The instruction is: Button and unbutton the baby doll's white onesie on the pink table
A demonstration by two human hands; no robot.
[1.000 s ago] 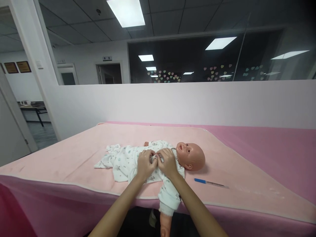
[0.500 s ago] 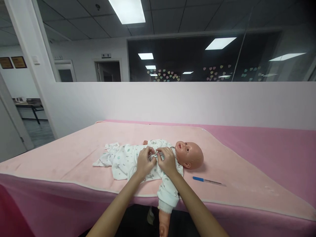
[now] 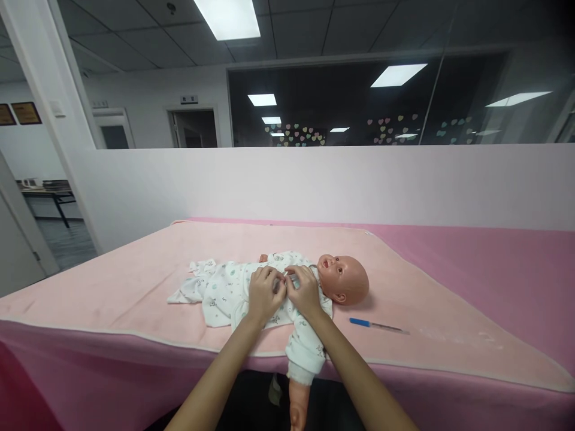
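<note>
A baby doll (image 3: 344, 278) lies on its back on a light pink blanket (image 3: 135, 281), head to the right. It wears a white printed romper (image 3: 220, 290). One sleeved doll arm (image 3: 302, 371) hangs over the near table edge. My left hand (image 3: 263, 294) and my right hand (image 3: 304, 291) rest side by side on the doll's chest. Both pinch the romper's front fabric with curled fingers, fingertips meeting in the middle.
A blue-capped thermometer-like stick (image 3: 376, 325) lies on the blanket right of the doll. A darker pink cover (image 3: 507, 275) spreads to the right. A white partition wall (image 3: 314, 179) with a dark window stands behind. An open doorway and a desk (image 3: 45, 194) show at far left.
Both hands stay pinched on the romper at the doll's chest, fingers shifting only slightly. The view has drifted a little.
</note>
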